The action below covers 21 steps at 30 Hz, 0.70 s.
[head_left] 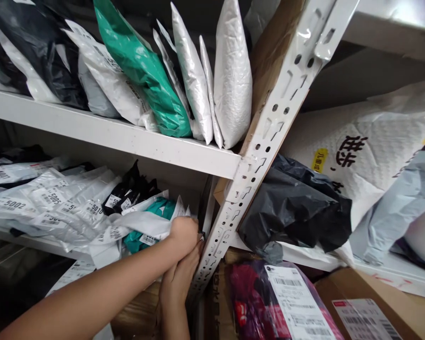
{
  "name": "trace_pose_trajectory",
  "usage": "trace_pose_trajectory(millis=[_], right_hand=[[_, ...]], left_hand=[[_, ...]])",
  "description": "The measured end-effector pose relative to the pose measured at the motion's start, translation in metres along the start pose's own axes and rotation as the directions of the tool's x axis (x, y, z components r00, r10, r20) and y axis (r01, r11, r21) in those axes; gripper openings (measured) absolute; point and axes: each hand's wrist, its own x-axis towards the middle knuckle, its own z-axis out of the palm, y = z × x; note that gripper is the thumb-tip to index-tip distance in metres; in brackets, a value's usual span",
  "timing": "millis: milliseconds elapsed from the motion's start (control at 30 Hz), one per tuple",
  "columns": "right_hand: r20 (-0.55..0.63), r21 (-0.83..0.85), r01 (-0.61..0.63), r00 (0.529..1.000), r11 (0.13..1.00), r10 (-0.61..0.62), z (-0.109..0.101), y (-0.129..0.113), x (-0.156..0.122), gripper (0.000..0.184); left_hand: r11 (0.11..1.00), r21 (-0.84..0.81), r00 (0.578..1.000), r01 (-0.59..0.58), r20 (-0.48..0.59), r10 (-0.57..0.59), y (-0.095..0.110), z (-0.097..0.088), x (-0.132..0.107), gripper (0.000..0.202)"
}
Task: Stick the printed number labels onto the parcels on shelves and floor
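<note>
My left hand [184,234] is closed in a fist in front of the lower left shelf, near the metal upright. A white strip of printed labels [141,224] runs leftward out of it and hangs down over the shelf edge. Just below, and touching it, is my right hand [182,276], its fingers bent up beside the upright. Its fingertips are partly hidden, and I cannot make out what is between them. Behind the strip, teal bags [159,208] with number labels stand upright. Farther left lie white numbered parcel bags [53,200] and small black bags [127,189].
A perforated white metal upright [255,156] divides the shelving. On the upper shelf [127,141] lean white, black and green mailer bags [145,80]. To the right sit a black bag [297,208], a large white sack [375,141], a red-pink parcel [250,302] and a cardboard box [386,293].
</note>
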Motion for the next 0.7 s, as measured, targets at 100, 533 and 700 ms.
trace_pose_trajectory(millis=[100, 533, 700], right_hand=[[-0.008, -0.080, -0.081, 0.997, 0.994, 0.080, 0.003, -0.009, 0.014, 0.077], [0.127, -0.394, 0.040, 0.992, 0.918, 0.011, -0.005, -0.025, 0.057, 0.079], [0.143, -0.291, -0.154, 0.969, 0.944, 0.202, 0.001, -0.018, 0.063, 0.101]], left_hand=[[0.988, 0.048, 0.986, 0.145, -0.093, -0.140, -0.030, -0.005, -0.028, 0.047], [0.834, 0.048, 0.813, 0.549, -0.262, -0.520, -0.164, -0.036, 0.011, 0.068], [0.873, 0.019, 0.873, 0.487, -0.035, -0.486, -0.195, -0.035, 0.048, 0.069]])
